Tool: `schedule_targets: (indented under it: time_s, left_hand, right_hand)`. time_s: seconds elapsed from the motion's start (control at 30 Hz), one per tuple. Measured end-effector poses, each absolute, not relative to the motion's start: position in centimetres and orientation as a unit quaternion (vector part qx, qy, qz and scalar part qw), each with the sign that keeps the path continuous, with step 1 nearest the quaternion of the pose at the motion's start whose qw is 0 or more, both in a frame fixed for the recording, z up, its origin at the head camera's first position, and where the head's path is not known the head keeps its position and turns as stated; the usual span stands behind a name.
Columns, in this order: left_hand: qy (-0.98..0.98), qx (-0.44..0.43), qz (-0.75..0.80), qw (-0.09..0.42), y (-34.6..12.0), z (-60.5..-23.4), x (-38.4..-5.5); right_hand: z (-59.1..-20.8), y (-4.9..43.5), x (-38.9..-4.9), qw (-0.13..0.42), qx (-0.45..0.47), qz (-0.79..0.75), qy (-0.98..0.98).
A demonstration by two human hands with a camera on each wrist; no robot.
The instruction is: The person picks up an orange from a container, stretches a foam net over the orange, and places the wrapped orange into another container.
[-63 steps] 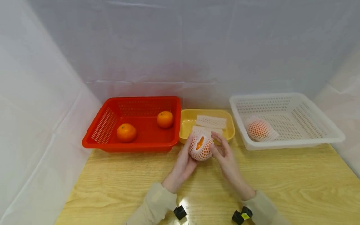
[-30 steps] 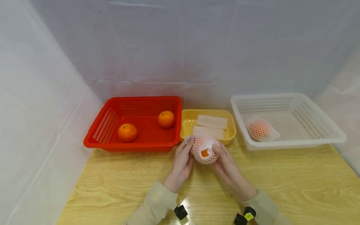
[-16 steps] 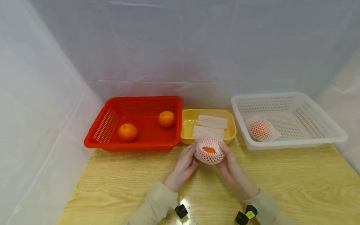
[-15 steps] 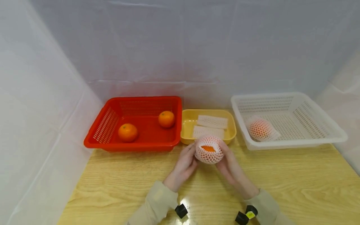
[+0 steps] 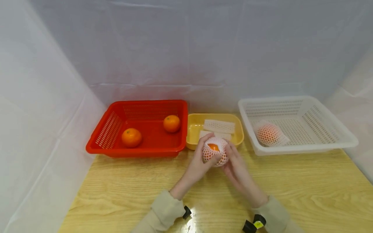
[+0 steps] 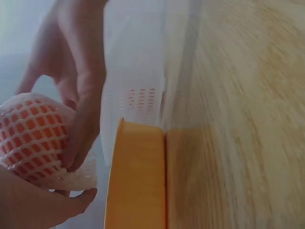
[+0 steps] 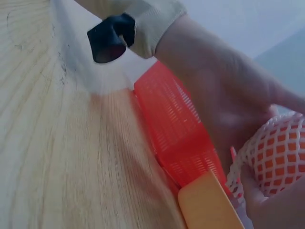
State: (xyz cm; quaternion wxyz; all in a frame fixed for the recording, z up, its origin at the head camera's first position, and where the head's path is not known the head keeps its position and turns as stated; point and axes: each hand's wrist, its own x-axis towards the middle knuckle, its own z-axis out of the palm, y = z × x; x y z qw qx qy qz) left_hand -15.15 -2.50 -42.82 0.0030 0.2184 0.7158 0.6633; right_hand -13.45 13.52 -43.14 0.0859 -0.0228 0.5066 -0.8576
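Settling the foam net (image 5: 221, 148) over the orange (image 5: 213, 147) seems the step; left grip (image 5: 198, 162) and right grip (image 5: 237, 168) clasp both, undersides unclear; next calls for evening its opening.

Three containers in front of me: one red rectangular slotted plastic basket (image 5: 134, 151), one white rectangular slotted plastic basket (image 5: 306, 149), one smaller yellow rounded-corner plastic tray (image 5: 193, 127). Round orange fruits, I count four: two bare, front fruit (image 5: 131, 137) and back fruit (image 5: 171, 123), plus two jacketed in white foam netting, held fruit (image 5: 217, 150) and basketed fruit (image 5: 268, 134). Also two flat white foam-net sleeves, upper sleeve (image 5: 219, 126) and partly hidden lower sleeve (image 5: 225, 135); two bare hands, left hand (image 5: 196, 166) and right hand (image 5: 239, 170); two beige fabric cuffs (image 5: 167, 207); one light wood-grain table (image 5: 215, 191).
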Motion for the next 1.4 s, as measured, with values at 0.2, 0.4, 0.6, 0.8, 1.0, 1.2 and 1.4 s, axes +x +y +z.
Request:
schedule_targets:
  time_s: [0.2,0.4,0.6,0.8,1.0,1.2,1.4]
  left_hand:
    - [0.733,0.210,0.646,-0.009,-2.5,-43.2,-15.3]
    - [0.765,0.200,0.611,-0.011,-2.2,-43.6,-15.4]
    - [0.743,0.196,0.641,0.008,-2.8,-43.1,-15.8]
    - [0.650,0.150,0.743,0.059,-4.0,-42.3,-16.2]
    - [0.638,0.124,0.756,0.082,-4.2,-41.9,-16.4]
    - [0.712,0.164,0.680,0.060,-4.2,-42.0,-16.3]
    - [0.780,0.235,0.579,0.017,-3.4,-42.5,-15.8]
  right_hand:
    - [-42.6,13.2,-12.9,0.083,-0.009,-0.846,0.527]
    - [-42.9,13.4,-13.0,0.097,-0.003,-0.846,0.524]
    - [-43.3,13.9,-13.3,0.117,-0.004,-0.843,0.525]
    - [-43.7,14.3,-13.7,0.091,0.045,-0.841,0.532]
    - [-43.6,14.5,-14.1,0.055,0.035,-0.789,0.611]
    - [-42.8,14.7,-14.0,0.029,-0.088,-0.705,0.703]
    - [-42.6,13.9,-13.2,0.033,-0.130,-0.638,0.758]
